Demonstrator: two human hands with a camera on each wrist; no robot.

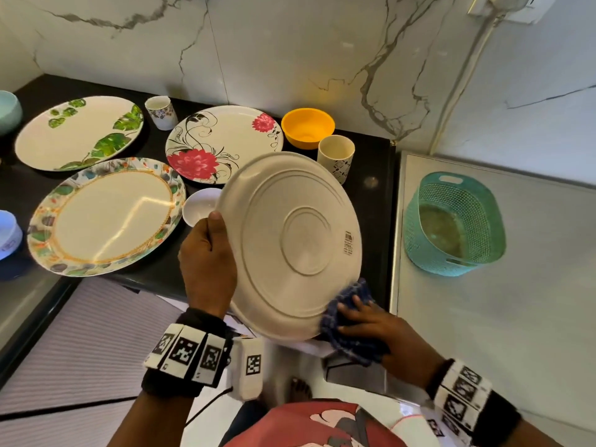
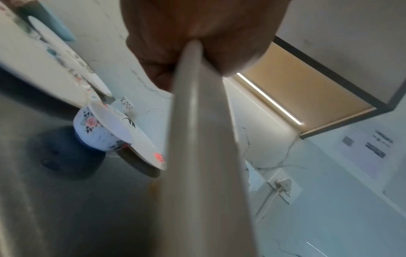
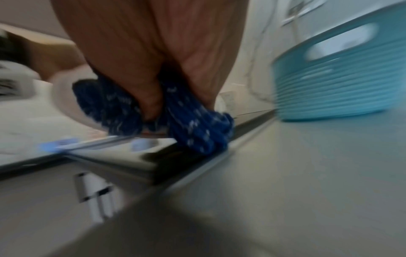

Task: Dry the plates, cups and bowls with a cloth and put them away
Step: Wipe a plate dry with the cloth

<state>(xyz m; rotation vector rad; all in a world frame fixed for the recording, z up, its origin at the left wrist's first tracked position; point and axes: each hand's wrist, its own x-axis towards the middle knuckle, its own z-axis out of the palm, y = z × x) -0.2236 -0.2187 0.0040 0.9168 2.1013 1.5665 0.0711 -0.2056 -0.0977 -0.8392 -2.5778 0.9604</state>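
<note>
Drying the cream plate's [image 1: 290, 237] underside looks the step in hand: left hand [image 1: 206, 262] grips its rim, mid-frame above the counter [image 1: 158, 272]; right hand [image 1: 383, 330] bunches the blue cloth [image 1: 353, 350] against its lower edge. Next calls for sweeping upward across the base.

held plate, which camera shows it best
The head view: the held plate shows its whole underside, left hand gripping its rim, right hand holding the blue cloth to it. The left wrist view sees it only edge-on; the right wrist, a blurred sliver.
</note>
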